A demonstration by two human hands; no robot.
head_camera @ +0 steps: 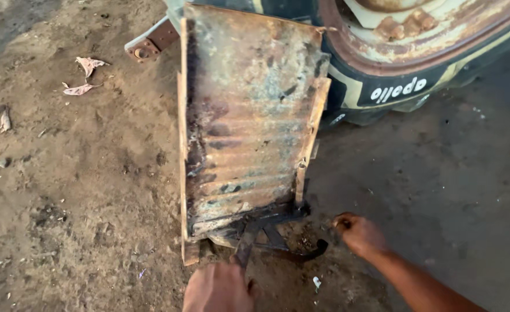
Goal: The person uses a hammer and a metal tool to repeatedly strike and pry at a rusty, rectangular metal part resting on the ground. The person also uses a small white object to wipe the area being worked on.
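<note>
Our left hand [219, 287] is clamped on dark tongs [253, 234] gripping the rusty ribbed plate's [249, 115] near edge; right hand [360, 234] curled on dirt; plate not yet lifted

The scene is outdoors on bare ground [81, 190]: packed brown dirt, uneven and scuffed, with small clods and pebbles scattered over it. To the right the earth turns darker and smoother [440, 173], stained almost black. A few dry, curled leaves [87, 65] lie at the upper left, pale pink-brown against the soil, with another dry scrap [4, 120] near the left edge. At the top right stands a large black tyre [382, 86] with a cream and yellow band, set on a rusted, flaking wheel rim [416, 34]. The light is soft and even, daylight without hard shadows.
</note>
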